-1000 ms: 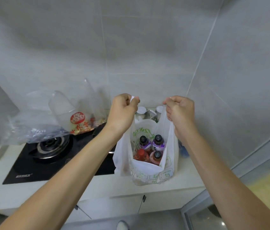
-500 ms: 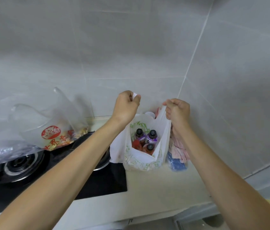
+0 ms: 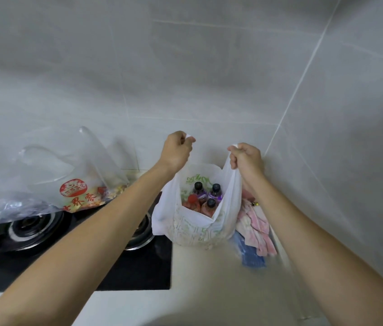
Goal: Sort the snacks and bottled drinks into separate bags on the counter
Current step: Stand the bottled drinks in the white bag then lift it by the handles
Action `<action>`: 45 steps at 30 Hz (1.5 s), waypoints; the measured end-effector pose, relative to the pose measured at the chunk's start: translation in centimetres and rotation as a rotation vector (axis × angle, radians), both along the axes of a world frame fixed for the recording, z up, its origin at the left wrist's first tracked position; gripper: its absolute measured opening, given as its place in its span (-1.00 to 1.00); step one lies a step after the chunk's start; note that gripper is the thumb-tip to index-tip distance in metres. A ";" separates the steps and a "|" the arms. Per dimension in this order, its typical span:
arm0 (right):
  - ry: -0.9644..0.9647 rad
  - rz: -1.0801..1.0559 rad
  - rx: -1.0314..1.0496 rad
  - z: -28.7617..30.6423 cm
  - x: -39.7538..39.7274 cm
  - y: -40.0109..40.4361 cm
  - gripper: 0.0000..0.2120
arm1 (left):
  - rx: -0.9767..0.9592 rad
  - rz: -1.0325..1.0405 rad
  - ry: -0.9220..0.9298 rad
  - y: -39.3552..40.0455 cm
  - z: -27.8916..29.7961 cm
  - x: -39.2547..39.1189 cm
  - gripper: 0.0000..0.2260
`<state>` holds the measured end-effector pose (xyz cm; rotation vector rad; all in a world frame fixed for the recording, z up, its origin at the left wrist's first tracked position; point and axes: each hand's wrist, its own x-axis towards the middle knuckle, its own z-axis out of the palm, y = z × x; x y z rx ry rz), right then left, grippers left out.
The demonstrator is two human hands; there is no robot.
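Nearest the camera, two bare forearms reach forward over the pale bench [image 3: 221,278], whose front strip lies bare between them. To the left the black glass gas hob [image 3: 138,274] is set into the bench; its right edge runs just beside the foot of the white plastic bag [image 3: 195,229], and the bag's left flap hangs over the hob's right-hand burner [image 3: 141,234]. The left-hand burner [image 3: 33,228] sits farther left, partly under crumpled clear plastic.

The white plastic bag, printed in green, stands on the bench with its mouth held wide. Inside it four bottled drinks [image 3: 205,198] stand upright and close together: two with purple labels and black caps at the back, two reddish ones in front, one black-capped and one red-capped. The left hand [image 3: 177,150] is curled tight around the bag's left handle, a scrap of white showing at the fingertips; the right hand [image 3: 247,157] grips the right handle in the same fist. Both handles are drawn upward and apart.

Touching the bag's right side lie a pink cloth [image 3: 256,227] and a blue cloth [image 3: 249,254], filling the narrow gap up to the side wall.

Farther left, on the hob, a clear plastic bag [image 3: 73,182] with a red seal and red characters holds colourful snacks [image 3: 113,194]; its handles stand loosely up. Behind everything, grey tiled walls [image 3: 209,78] meet in a corner right of the hands.
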<state>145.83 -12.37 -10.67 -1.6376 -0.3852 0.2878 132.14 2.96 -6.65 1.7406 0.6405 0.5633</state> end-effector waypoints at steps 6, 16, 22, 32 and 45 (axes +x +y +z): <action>-0.036 0.088 -0.088 -1.2 0.3 1.4 -0.84 | 0.028 0.008 0.063 1.3 -1.7 0.9 -0.75; -0.060 0.132 -0.191 -3.5 -0.7 -0.1 -0.79 | 0.044 -0.003 0.139 0.7 -5.8 -0.2 -0.75; -0.045 0.172 -0.246 -5.7 -1.9 -1.1 -0.81 | 0.009 -0.008 0.183 0.0 -8.1 -1.7 -0.77; -0.140 0.320 -0.394 -7.3 -5.5 -2.6 -0.78 | 0.038 -0.022 0.276 -1.2 -11.6 -4.8 -0.76; -0.231 0.388 -0.373 -8.9 -9.1 -3.0 -0.83 | 0.193 0.082 0.415 -2.8 -13.1 -9.9 -0.76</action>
